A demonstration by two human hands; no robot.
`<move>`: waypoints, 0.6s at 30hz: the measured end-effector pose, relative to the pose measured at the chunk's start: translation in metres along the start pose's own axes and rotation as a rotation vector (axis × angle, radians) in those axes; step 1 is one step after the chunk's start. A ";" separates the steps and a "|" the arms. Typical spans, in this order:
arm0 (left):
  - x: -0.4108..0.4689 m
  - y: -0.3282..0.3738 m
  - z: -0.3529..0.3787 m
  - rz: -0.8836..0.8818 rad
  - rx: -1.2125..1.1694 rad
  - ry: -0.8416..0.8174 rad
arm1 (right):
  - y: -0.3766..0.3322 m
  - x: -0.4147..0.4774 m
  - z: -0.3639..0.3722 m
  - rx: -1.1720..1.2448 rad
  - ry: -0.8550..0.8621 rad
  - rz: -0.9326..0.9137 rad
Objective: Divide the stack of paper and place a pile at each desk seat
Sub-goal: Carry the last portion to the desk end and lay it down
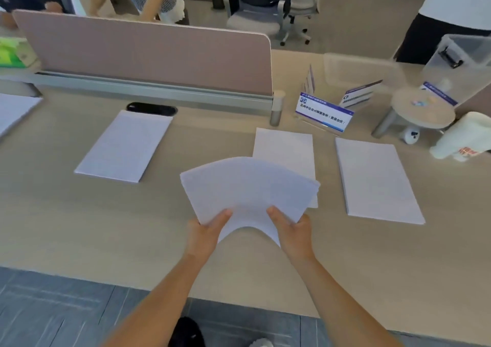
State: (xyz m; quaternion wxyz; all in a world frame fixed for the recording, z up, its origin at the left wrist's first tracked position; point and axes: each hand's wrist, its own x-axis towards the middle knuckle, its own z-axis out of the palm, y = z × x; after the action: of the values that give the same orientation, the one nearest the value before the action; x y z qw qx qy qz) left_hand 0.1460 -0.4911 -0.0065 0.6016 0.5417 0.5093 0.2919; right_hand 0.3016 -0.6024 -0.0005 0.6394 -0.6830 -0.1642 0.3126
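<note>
A bowed sheaf of paper (249, 187) is gripped at its near edge by the left hand (206, 231) and right hand (292, 231) above the tabletop (79, 227), its long axis pointing away towards the divider (143, 51).

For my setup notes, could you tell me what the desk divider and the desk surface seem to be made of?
Divider: looks like matte pinkish fabric over a panel, soft-edged, set in a grey metal-looking rail. Desk: pale wood-grain surface with faint streaks, probably laminate, low sheen.

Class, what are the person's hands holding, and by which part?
A fanned bundle of paper, gripped at its near edge by the left hand and right hand.
</note>
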 end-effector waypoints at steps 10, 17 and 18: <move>0.020 0.020 0.019 -0.073 0.247 -0.058 | -0.011 0.018 -0.011 -0.077 0.065 0.067; 0.039 0.076 0.073 -0.018 0.141 -0.332 | -0.090 0.023 -0.057 -0.222 0.261 -0.007; 0.039 0.082 0.083 -0.018 0.118 -0.386 | -0.099 0.023 -0.068 -0.252 0.289 -0.004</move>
State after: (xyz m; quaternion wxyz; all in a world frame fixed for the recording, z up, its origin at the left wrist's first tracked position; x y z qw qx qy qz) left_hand 0.2517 -0.4656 0.0514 0.6579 0.6173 0.4056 0.1469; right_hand 0.3796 -0.6278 0.0901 0.5665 -0.7951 -0.1097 0.1867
